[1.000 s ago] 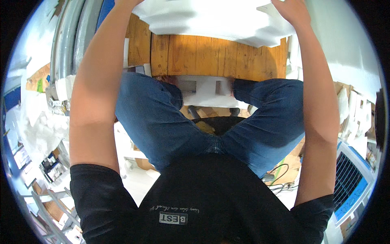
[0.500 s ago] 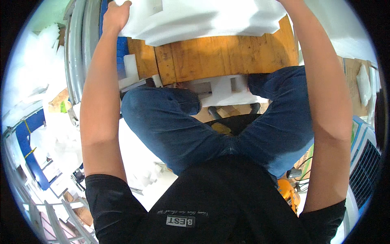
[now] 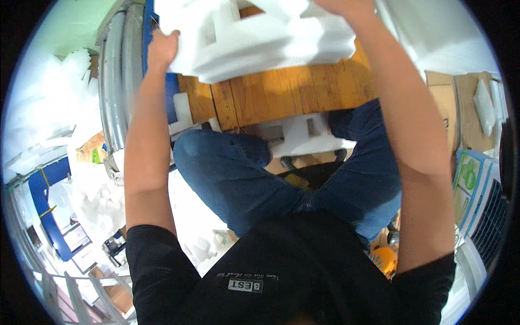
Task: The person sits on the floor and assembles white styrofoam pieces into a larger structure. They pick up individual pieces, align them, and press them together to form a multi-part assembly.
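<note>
A large white foam packing piece [image 3: 271, 51] with cut-out openings lies over the far part of a wooden table [image 3: 292, 89]. My left hand [image 3: 163, 50] is closed on its left edge, thumb toward the foam and the other fingers mostly hidden. At the far right of the same piece is my right hand [image 3: 346, 6], partly cut off by the top of the picture. Its fingers appear to grip the foam's edge. The foam's far side lies outside the view.
Grey metal rollers [image 3: 116, 81] run along the table's left side. More white foam [image 3: 89, 203] is heaped at the left. Cardboard [image 3: 441, 105] and a blue-and-white box [image 3: 476, 179] stand at the right. An orange object [image 3: 383, 261] sits low beside my thigh.
In the picture the foam piece has come nearer and slightly left, showing more of its openings. My right hand has moved left with it. The whole view has also shifted a little.
</note>
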Available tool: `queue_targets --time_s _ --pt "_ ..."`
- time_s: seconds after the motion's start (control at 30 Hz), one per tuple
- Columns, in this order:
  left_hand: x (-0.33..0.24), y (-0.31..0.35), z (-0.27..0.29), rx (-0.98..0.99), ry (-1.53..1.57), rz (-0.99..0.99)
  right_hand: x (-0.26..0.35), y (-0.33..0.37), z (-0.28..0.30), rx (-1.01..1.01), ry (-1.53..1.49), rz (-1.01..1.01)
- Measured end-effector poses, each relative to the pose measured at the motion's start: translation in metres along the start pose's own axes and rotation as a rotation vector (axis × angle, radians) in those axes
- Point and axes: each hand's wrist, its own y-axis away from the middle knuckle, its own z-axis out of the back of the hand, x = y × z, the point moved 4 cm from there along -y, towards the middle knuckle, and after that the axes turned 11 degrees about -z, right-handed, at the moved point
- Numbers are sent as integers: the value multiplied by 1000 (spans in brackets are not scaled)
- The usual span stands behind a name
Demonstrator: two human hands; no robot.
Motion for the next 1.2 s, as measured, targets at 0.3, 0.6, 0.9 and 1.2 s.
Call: queue_targets --time_s 0.3,0.6,0.9,1.2 --pt "-11 19 18 90 77 87 14 -6 8 180 -43 -14" --pt "11 26 11 56 209 93 -15 -24 -16 151 -91 122" --pt "72 62 -112 89 1587 340 -123 14 -119 553 -1612 -820" --pt "62 113 -170 243 1459 479 -113 75 -182 944 -1538 -640"
